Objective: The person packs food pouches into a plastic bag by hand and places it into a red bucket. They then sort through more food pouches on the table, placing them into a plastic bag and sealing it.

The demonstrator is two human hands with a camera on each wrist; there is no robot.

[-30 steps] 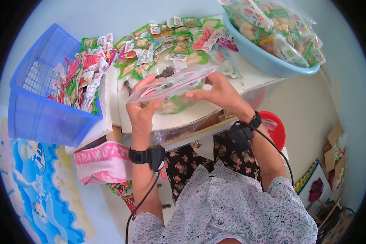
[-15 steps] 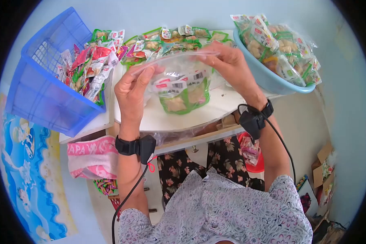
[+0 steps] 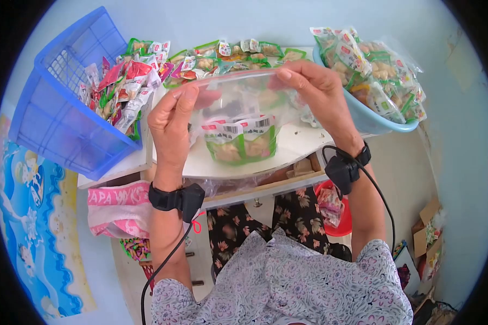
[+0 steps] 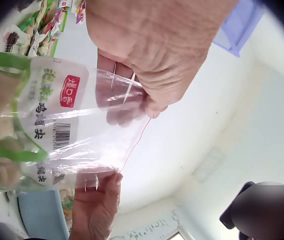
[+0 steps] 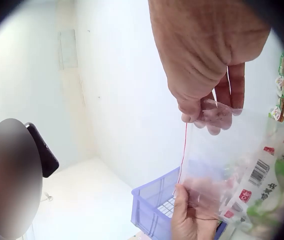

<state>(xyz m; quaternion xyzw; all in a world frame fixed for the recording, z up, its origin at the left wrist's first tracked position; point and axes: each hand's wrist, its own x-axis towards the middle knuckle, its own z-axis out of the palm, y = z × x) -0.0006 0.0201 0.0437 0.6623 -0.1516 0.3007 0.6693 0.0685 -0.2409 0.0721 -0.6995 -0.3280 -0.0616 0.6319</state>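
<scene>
Both hands hold up a clear zip bag (image 3: 238,97) by its top edge, where a thin red line runs along the seal. My left hand (image 3: 171,116) pinches the left corner between thumb and fingers. At the right corner, my right hand (image 3: 320,92) pinches the same edge. Inside the bag, low down, sit green-edged food packets (image 3: 241,146) with white tops and barcodes. In the left wrist view a packet's white label (image 4: 57,105) with a red logo shows through the plastic. The right wrist view shows the bag's red seal line (image 5: 183,155) stretched between the two thumbs.
A blue plastic basket (image 3: 65,116) lies tilted at the left with several packets (image 3: 122,89) spilling from it. More packets (image 3: 222,54) cover the back of the white table (image 3: 200,169). A light blue basin (image 3: 358,111) heaped with bagged packets stands at the right. Below is a red bucket (image 3: 341,225).
The hands have spread apart and lifted the bag's top edge, pulling it straight. The packets inside now hang upright facing the person. The head view has shifted slightly.
</scene>
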